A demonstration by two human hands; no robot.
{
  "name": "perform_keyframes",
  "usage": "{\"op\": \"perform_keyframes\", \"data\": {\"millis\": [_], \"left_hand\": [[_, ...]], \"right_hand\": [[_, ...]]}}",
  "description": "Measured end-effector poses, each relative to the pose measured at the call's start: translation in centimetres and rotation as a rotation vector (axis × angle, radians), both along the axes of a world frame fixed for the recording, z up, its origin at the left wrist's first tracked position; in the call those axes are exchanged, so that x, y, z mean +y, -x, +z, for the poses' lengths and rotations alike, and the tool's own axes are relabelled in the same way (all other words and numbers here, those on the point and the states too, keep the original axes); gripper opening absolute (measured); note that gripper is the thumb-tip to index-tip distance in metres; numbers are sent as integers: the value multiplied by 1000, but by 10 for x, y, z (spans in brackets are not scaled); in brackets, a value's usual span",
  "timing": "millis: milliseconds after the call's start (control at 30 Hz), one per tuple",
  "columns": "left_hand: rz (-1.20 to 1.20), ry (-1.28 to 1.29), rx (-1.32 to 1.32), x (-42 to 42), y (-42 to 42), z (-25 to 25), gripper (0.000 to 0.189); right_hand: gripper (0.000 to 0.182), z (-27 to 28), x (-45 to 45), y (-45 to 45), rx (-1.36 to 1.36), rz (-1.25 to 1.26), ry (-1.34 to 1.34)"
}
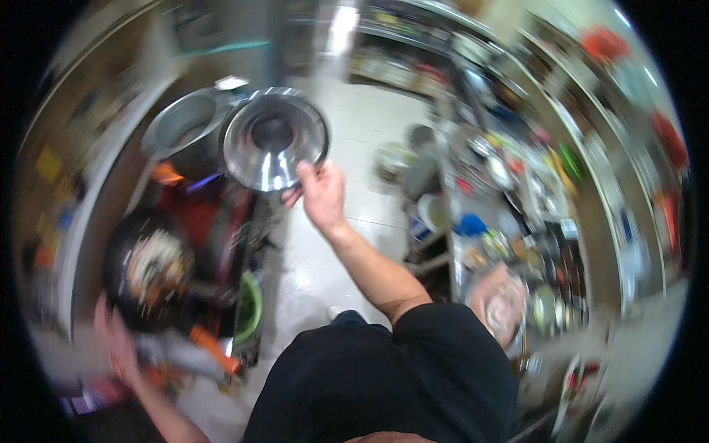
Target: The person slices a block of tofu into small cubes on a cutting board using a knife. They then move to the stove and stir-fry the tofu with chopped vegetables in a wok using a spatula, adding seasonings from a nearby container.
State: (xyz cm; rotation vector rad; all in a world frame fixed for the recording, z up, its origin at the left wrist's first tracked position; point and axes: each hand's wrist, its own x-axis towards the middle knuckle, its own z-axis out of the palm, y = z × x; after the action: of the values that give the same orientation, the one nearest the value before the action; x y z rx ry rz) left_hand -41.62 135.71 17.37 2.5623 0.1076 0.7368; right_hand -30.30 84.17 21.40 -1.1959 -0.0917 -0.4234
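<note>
My right hand grips the near rim of a round stainless steel bowl, with the thumb over the edge. Its shiny inside faces up towards me, and no food can be made out in it. The bowl is held out next to a large metal pot on the range. At lower left my left hand is blurred beside the rim of a dark wok; whether it touches the wok is unclear. Pale, shredded-looking food lies in the wok.
Orange and blue flame burns below the pot. A green basin and an orange object are near the wok. Rightward, a cluttered counter holds a blue cloth-like item and a wide basin of pinkish contents. Pale floor runs between.
</note>
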Motion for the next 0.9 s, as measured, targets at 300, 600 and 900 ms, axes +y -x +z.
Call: {"op": "perform_keyframes", "data": {"millis": [300, 600, 900], "left_hand": [[146, 38, 265, -125, 69, -154, 35], [394, 291, 876, -168, 142, -218, 28], [595, 378, 922, -94, 367, -248, 23]], "right_hand": [[17, -252, -477, 46, 398, -1051, -716], [28, -318, -654, 65, 315, -1284, -1020], [18, -227, -261, 14, 652, 223, -64]]}}
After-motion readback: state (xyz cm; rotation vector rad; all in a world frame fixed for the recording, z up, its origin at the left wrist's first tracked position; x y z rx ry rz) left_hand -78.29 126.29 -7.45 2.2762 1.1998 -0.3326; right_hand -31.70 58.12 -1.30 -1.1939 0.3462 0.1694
